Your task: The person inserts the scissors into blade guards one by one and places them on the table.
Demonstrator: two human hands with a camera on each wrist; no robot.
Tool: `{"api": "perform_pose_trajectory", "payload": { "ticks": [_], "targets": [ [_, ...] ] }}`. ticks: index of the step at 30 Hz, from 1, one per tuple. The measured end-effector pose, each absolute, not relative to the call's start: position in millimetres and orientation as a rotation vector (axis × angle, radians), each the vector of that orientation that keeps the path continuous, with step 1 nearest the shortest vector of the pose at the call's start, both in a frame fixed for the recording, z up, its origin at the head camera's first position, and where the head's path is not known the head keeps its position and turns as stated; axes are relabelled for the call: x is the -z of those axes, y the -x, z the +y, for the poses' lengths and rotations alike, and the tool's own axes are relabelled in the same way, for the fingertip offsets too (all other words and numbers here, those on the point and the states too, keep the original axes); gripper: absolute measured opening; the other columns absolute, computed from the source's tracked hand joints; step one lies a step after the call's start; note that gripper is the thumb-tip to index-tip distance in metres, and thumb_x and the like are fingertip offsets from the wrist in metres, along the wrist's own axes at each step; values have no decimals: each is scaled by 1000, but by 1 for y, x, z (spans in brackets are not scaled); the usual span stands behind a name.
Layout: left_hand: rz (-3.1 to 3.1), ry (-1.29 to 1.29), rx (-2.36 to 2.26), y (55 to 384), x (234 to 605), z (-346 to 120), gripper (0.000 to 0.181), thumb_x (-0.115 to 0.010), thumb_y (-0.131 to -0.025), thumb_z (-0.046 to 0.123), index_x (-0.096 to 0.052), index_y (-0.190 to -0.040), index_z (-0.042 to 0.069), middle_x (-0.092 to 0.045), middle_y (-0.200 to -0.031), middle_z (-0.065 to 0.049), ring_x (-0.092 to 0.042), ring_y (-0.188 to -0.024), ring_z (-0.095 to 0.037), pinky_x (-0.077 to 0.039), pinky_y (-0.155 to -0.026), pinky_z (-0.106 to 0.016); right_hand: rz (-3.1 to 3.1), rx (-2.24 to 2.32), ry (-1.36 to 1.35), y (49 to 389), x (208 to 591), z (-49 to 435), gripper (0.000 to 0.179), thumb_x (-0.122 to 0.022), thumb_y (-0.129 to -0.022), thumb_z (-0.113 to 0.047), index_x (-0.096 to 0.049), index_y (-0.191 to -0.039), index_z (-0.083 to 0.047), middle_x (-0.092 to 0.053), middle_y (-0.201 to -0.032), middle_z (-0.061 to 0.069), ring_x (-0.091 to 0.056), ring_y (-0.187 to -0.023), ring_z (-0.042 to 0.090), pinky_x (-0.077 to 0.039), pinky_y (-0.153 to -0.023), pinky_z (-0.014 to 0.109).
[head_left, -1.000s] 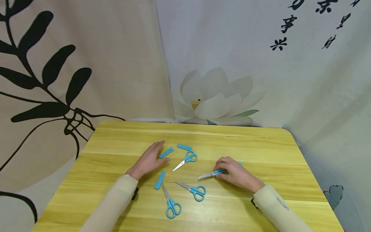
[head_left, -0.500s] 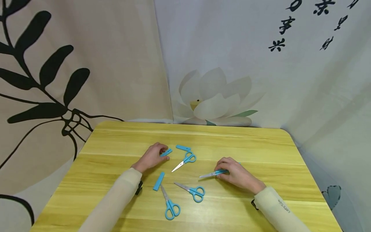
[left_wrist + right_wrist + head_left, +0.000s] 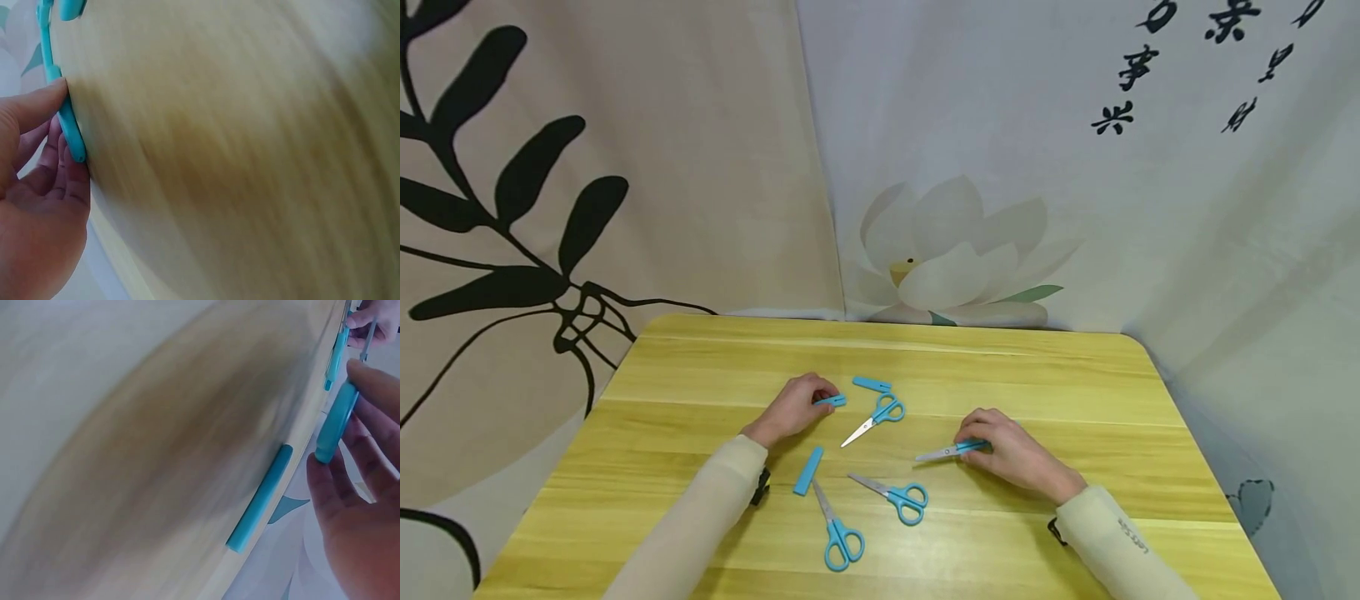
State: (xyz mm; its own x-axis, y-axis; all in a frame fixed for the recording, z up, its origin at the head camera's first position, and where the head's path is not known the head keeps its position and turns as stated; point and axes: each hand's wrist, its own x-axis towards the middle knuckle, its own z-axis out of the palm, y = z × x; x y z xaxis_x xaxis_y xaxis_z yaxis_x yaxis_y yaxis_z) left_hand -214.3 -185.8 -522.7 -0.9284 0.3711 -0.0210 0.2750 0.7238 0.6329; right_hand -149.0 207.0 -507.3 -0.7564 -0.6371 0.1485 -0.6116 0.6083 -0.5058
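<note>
My left hand [image 3: 795, 408] pinches a blue scissors blade cover [image 3: 835, 401] between thumb and fingers at the table's left middle. The left wrist view shows the thumb across this blade cover [image 3: 72, 128]. My right hand [image 3: 1011, 446] holds blue-handled scissors [image 3: 942, 453] by the handle, the bare blades pointing left; their handle [image 3: 337, 422] is in the right wrist view. Between the hands lie scissors [image 3: 874, 419], blades toward the lower left. Nearer the front are second scissors [image 3: 895, 493] and third scissors [image 3: 832, 521], blades bare.
A loose blade cover [image 3: 871, 384] lies behind the middle scissors, another blade cover [image 3: 808, 471] near the left forearm. In the right wrist view a further blade cover [image 3: 259, 500] lies by the right hand. Printed curtains [image 3: 970, 125] hang behind the wooden table [image 3: 1037, 367].
The left hand's fingers have closed on the blade cover, which was lying on the table, and turned it flatter. The right hand still holds its scissors in about the same place.
</note>
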Motion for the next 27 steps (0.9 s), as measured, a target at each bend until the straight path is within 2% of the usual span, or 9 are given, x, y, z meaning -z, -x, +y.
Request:
{"api": "perform_pose_trajectory", "payload": {
  "ticks": [7,17,27],
  "targets": [
    [2768,-541,-974,213,519,-183,12,-72,-96,2,-74,-108,3,-62,-98,-4,-57,-86,-18,-53,-80,-37,2778,882,1042,149,504,203,15,-80,-93,-16,-76,-108,-17,-63,-116,-8,-58,-111,19,-54,-94,43],
    [2792,-612,-990,202,512,-177,17,-69,-100,6,-72,-116,5,-61,-109,-4,-58,-99,-20,-52,-91,-41,2828,924,921,148,500,196,14,-80,-93,-17,-77,-107,-19,-63,-117,-7,-59,-109,17,-53,-94,43],
    [2797,-689,-1055,185,497,-167,19,-70,-99,5,-72,-118,6,-60,-109,-1,-56,-100,-19,-52,-89,-39,2876,986,854,148,495,186,15,-80,-93,-15,-76,-107,-17,-63,-116,-6,-62,-106,17,-55,-92,43]
  ]
}}
